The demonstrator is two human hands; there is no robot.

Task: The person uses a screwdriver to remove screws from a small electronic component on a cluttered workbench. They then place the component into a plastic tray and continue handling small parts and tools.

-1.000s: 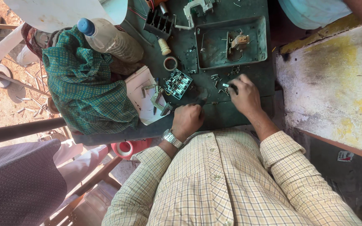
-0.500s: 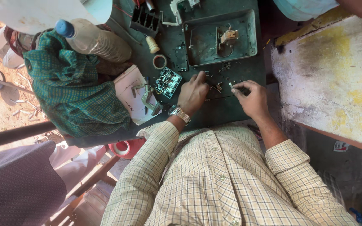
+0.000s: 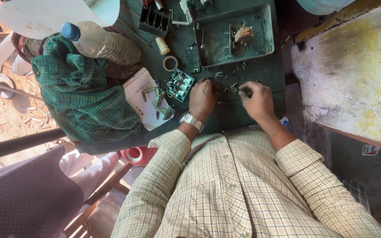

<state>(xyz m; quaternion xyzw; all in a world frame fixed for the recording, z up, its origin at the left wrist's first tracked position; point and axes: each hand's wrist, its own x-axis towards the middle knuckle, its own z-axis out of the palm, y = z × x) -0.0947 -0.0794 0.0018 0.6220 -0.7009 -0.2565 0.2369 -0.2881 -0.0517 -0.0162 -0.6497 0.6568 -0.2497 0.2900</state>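
Observation:
My left hand [image 3: 202, 98], with a metal watch on the wrist, rests knuckles-up on the dark green table [image 3: 267, 75]. Its fingers curl down among several small metal parts [image 3: 231, 88], and what lies under them is hidden. My right hand [image 3: 255, 100] is close beside it, to the right, and pinches a small dark piece [image 3: 245, 91] between thumb and fingers. A green circuit board [image 3: 179, 84] lies just left of my left hand.
A shallow green tray [image 3: 212, 44] holding a small fitting [image 3: 243, 33] lies beyond the hands. To the left are a tape ring [image 3: 170, 63], a white pad with a metal bracket [image 3: 148, 101], a plastic bottle [image 3: 104, 44] and a green checked cloth [image 3: 82, 97]. A stained wall slab [image 3: 353, 75] is on the right.
My left hand has moved from the table's near edge up to the small parts, beside my right hand. My right hand has stayed by the parts, still pinching the small piece.

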